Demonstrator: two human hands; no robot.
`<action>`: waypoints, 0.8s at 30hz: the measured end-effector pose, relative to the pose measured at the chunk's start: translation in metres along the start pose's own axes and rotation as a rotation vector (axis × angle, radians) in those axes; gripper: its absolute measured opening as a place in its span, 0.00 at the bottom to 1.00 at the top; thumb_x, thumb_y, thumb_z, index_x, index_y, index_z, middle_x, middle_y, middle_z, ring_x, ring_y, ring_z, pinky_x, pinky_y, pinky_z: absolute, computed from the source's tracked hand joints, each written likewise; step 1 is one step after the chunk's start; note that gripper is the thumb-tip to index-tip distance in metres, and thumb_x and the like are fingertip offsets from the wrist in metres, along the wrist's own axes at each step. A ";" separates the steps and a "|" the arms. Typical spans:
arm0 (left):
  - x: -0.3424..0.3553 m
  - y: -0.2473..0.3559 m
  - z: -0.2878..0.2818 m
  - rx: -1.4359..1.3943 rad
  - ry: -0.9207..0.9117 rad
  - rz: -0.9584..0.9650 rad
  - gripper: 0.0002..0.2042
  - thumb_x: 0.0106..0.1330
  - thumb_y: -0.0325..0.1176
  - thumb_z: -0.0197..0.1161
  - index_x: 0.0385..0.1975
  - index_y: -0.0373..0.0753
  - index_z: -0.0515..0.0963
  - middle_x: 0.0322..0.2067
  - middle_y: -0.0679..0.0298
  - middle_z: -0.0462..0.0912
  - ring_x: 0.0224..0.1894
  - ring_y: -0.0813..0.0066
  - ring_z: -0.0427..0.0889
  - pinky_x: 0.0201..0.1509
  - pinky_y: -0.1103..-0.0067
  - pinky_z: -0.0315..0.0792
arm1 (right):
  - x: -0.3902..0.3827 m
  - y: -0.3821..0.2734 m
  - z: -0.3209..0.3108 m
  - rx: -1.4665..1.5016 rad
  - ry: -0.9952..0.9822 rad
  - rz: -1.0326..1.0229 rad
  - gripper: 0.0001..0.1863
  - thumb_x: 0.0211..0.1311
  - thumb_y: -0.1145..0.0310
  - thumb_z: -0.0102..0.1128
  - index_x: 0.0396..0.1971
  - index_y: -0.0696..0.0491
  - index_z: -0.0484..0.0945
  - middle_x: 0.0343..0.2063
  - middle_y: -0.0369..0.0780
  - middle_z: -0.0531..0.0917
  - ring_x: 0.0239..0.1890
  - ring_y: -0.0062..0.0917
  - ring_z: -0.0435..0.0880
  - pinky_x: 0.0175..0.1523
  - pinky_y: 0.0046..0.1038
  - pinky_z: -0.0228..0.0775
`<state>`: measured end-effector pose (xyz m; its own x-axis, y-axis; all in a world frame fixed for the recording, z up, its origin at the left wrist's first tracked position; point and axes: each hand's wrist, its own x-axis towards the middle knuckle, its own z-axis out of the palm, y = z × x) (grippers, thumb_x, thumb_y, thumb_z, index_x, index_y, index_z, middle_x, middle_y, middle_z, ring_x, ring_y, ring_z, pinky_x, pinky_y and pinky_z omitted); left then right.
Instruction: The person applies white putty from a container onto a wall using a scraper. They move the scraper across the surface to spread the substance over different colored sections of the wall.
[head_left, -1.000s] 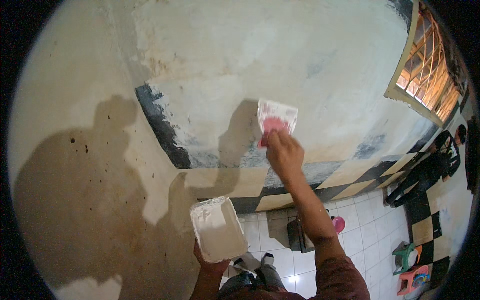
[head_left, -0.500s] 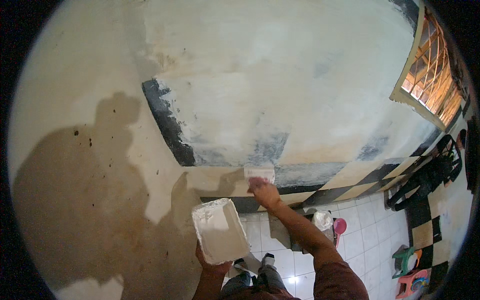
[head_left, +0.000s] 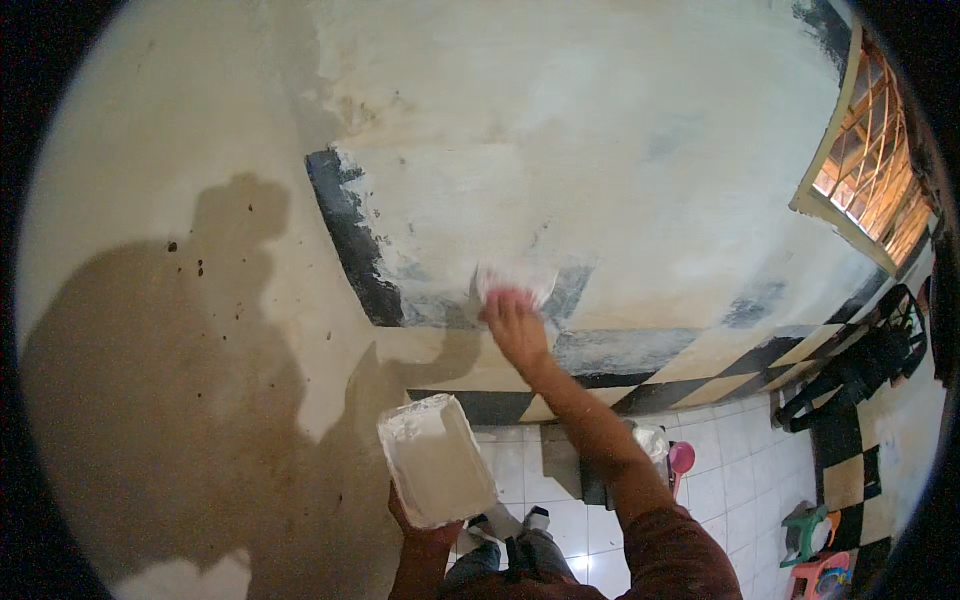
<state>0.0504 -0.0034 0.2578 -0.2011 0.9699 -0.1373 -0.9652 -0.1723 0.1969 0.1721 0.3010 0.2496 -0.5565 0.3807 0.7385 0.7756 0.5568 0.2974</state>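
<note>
In my right hand I grip a wide putty knife, its pale blade pressed to or very near the wall over a dark painted patch; motion smears both. My left hand supports a white rectangular tray from below, its thumb side showing at the lower left edge. Off-white putty coats the tray's inside and crusts its rim. The wall carries smeared whitish putty, with black squares partly showing through.
Beneath my right arm stands a dark box-like thing with a white plastic bag and a pink dipper. Green and pink stools sit at right. A dark bag hangs below the barred window.
My right hand has moved the putty knife up the wall from the pale strip onto the dark patch. The tray has stayed nearly in place in my left hand.
</note>
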 end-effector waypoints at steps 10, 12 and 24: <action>-0.007 0.009 -0.011 -0.018 0.088 0.037 0.28 0.70 0.55 0.49 0.64 0.45 0.67 0.59 0.58 0.75 0.60 0.54 0.75 0.63 0.52 0.69 | 0.006 -0.050 -0.064 0.369 -0.066 0.105 0.13 0.55 0.66 0.64 0.40 0.52 0.76 0.39 0.42 0.78 0.26 0.36 0.84 0.27 0.35 0.78; -0.005 0.005 -0.007 -0.026 0.036 0.020 0.29 0.70 0.55 0.49 0.65 0.45 0.66 0.59 0.58 0.75 0.60 0.54 0.75 0.63 0.52 0.69 | 0.066 -0.025 -0.113 0.341 0.129 0.121 0.10 0.54 0.71 0.62 0.37 0.47 0.76 0.36 0.39 0.78 0.21 0.35 0.81 0.25 0.35 0.76; 0.010 0.002 -0.007 0.002 0.006 0.036 0.29 0.70 0.55 0.49 0.66 0.45 0.65 0.61 0.57 0.73 0.61 0.52 0.74 0.64 0.52 0.68 | -0.076 -0.075 0.087 -0.047 -0.217 -0.120 0.20 0.61 0.64 0.54 0.49 0.62 0.72 0.42 0.52 0.77 0.42 0.47 0.81 0.48 0.50 0.76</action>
<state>0.0452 0.0043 0.2504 -0.2366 0.9621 -0.1357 -0.9570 -0.2067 0.2034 0.1301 0.2942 0.1188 -0.6928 0.4664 0.5500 0.7099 0.5750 0.4067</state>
